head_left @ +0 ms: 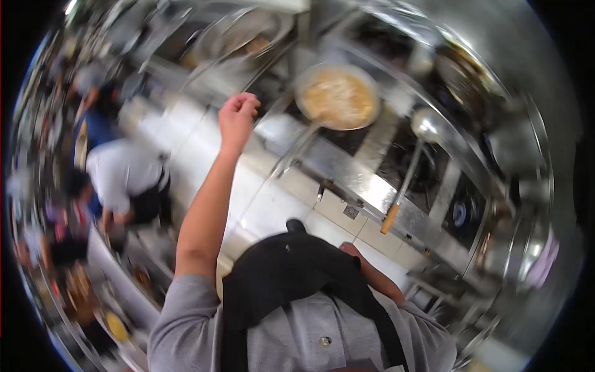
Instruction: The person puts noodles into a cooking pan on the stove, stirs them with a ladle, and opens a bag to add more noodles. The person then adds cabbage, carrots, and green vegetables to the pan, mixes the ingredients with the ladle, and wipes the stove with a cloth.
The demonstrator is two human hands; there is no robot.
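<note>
My left hand [238,118] is raised in front of me with its fingers curled together. What it holds, if anything, is too small or blurred to make out. To its right, a frying pan [374,93] with yellowish food topped by pale bits sits on the stove, its long handle [302,149] pointing back over the front edge. The hand is apart from the pan. Low by my apron, only a small part of my right hand [351,249] shows, and its fingers are mostly hidden. A ladle [426,124] with a wooden grip rests across the stove.
The stove's steel front edge [347,166] runs diagonally before me. More burners [458,214] and metal pots [517,146] are on the right. A large wok [273,25] is at the back left. A person in a white shirt [124,167] bends over a counter on the left.
</note>
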